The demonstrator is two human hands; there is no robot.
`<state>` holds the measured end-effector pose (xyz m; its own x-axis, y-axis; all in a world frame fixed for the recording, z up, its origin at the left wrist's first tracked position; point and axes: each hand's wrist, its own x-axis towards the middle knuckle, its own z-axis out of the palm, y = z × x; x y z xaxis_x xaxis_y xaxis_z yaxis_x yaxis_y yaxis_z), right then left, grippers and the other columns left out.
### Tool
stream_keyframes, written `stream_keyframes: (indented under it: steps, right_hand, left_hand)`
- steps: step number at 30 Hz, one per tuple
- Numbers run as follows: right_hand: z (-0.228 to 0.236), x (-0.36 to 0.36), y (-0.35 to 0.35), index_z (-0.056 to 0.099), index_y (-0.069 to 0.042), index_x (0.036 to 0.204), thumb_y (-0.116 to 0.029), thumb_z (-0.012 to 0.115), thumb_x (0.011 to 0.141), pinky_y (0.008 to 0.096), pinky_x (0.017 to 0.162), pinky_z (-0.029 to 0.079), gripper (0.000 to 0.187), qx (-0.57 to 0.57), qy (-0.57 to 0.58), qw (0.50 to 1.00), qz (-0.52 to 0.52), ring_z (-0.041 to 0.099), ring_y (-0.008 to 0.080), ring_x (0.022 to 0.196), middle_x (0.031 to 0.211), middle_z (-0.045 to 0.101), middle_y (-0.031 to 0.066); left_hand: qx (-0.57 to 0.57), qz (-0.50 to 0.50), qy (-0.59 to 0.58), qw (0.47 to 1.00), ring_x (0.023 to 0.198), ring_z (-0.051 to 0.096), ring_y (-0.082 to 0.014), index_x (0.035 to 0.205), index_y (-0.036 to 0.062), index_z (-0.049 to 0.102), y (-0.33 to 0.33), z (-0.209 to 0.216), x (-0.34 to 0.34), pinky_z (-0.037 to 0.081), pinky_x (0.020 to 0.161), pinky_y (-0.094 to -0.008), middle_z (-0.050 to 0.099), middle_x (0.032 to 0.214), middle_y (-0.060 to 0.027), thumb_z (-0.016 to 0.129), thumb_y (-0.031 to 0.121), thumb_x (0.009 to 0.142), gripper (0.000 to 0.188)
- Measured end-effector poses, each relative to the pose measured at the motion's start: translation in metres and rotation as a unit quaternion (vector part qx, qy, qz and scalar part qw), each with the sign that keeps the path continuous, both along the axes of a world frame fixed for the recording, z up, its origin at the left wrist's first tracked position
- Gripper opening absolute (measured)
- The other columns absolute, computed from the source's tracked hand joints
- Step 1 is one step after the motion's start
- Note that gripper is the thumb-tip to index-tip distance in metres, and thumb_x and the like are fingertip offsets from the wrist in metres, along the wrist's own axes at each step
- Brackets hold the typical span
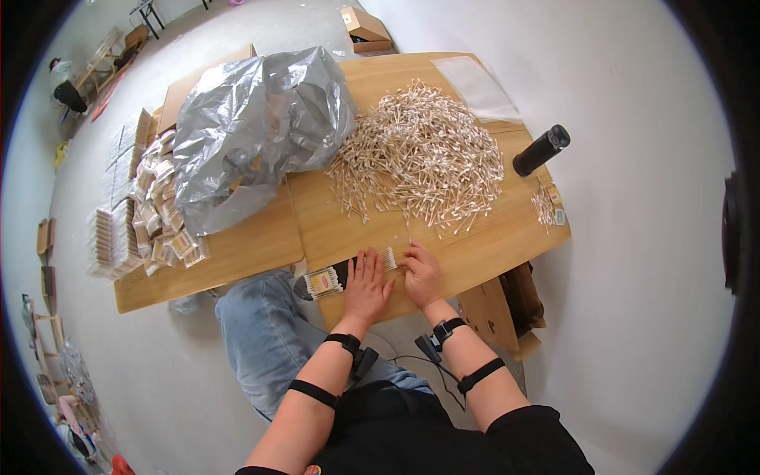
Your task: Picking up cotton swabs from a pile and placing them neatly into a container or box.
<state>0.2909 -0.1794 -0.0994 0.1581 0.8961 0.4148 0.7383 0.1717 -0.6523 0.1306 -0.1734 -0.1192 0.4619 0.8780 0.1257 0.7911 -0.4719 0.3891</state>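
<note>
My left hand (366, 286) lies flat with its fingers stretched out, over a dark strip (342, 271) near the table's front edge. A row of cotton swabs (387, 259) shows just right of its fingers. Left of that hand, on the dark strip, sits a small pack of cotton swabs (323, 282) with a yellowish label. My right hand (422, 275) is beside the row's right end, its fingers curled together. A thin cotton swab (409, 231) stands out from its fingertips. Beyond both hands spreads a large heap of loose cotton swabs (427, 154).
A grey plastic bag (253, 134) covers the table's left middle. Left of it are many filled packs (158, 194) and stacked clear boxes (111, 241). A black bottle (541, 150) stands at the right, near a few swabs (543, 207). A cardboard box (495, 313) is below.
</note>
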Motion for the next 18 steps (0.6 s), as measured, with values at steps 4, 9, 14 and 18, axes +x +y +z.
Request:
stream_keyframes:
  steps: [4, 9, 14, 18]
  right_hand:
    - [-0.0009, -0.0001, 0.0015, 0.07, -0.007, 0.077, 0.003, 0.059, 0.073, 0.0426, 0.091, 0.048, 0.016, 0.0, 0.008, 1.0, 0.018, 0.06, 0.0342, 0.111, 0.095, 0.065, 0.0118]
    - [-0.0038, 0.0015, 0.0026, 0.07, -0.007, 0.075, 0.002, 0.06, 0.072, 0.0429, 0.091, 0.047, 0.014, -0.005, 0.005, 1.0, 0.015, 0.06, 0.0338, 0.111, 0.094, 0.064, 0.0114]
    - [-0.0023, 0.0051, 0.0019, 0.07, -0.007, 0.075, 0.001, 0.061, 0.071, 0.0427, 0.091, 0.046, 0.013, -0.011, -0.016, 0.999, 0.035, 0.06, 0.0331, 0.11, 0.093, 0.064, 0.0104]
    - [0.0004, 0.0026, 0.0027, 0.07, -0.007, 0.077, 0.001, 0.061, 0.071, 0.0429, 0.091, 0.046, 0.014, -0.006, -0.008, 1.0, 0.027, 0.06, 0.033, 0.109, 0.093, 0.063, 0.0099]
  left_hand:
    - [0.012, 0.001, -0.008, 1.0, 0.144, 0.023, -0.0355, 0.147, 0.0033, 0.033, 0.0008, -0.0001, -0.0008, 0.016, 0.117, -0.0516, 0.028, 0.155, -0.0177, 0.054, 0.039, 0.093, 0.068]
    - [0.001, -0.001, -0.007, 1.0, 0.144, 0.023, -0.0352, 0.147, 0.0038, 0.034, 0.0017, 0.0021, 0.0008, 0.017, 0.117, -0.0518, 0.027, 0.155, -0.0176, 0.054, 0.039, 0.093, 0.068]
    - [-0.002, 0.002, 0.0, 1.0, 0.144, 0.023, -0.0351, 0.147, 0.0044, 0.034, 0.002, 0.0021, 0.0015, 0.017, 0.117, -0.0516, 0.028, 0.155, -0.017, 0.053, 0.039, 0.094, 0.067]
    - [0.002, 0.003, 0.002, 1.0, 0.145, 0.022, -0.0349, 0.148, 0.0047, 0.034, 0.0017, 0.0005, 0.001, 0.016, 0.117, -0.0509, 0.026, 0.156, -0.0165, 0.052, 0.04, 0.094, 0.067]
